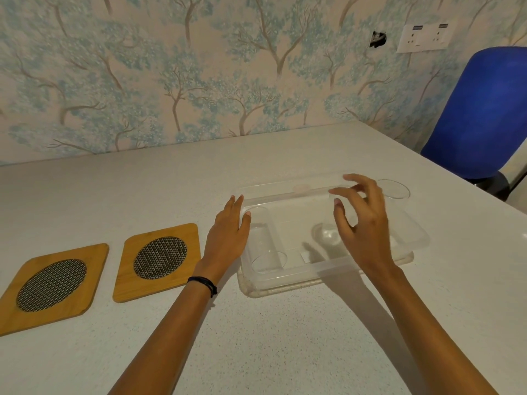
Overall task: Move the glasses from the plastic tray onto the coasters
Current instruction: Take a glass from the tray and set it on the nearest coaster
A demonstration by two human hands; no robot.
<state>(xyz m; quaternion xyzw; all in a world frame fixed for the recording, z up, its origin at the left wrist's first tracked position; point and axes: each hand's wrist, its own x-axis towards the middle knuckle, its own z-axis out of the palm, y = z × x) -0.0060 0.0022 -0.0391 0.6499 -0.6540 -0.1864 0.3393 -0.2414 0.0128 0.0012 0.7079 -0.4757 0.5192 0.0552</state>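
A clear plastic tray [299,276] sits on the white table right of centre. Three clear glasses stand in it: one at the left end [263,246], one in the middle [328,232], one at the far right [395,191]. My left hand [228,238] rests flat against the tray's left wall, fingers together, holding nothing. My right hand [362,223] hovers over the middle glass with fingers spread and curled around its rim area; a grip cannot be seen. Two wooden coasters with dark mesh ovals lie to the left, the near one [159,259] and the far-left one [52,286], both bare.
A blue chair [482,109] stands past the table's right edge. The wallpapered wall runs along the table's back edge, with a socket plate [425,37] at upper right. Bare tabletop lies between me and the tray.
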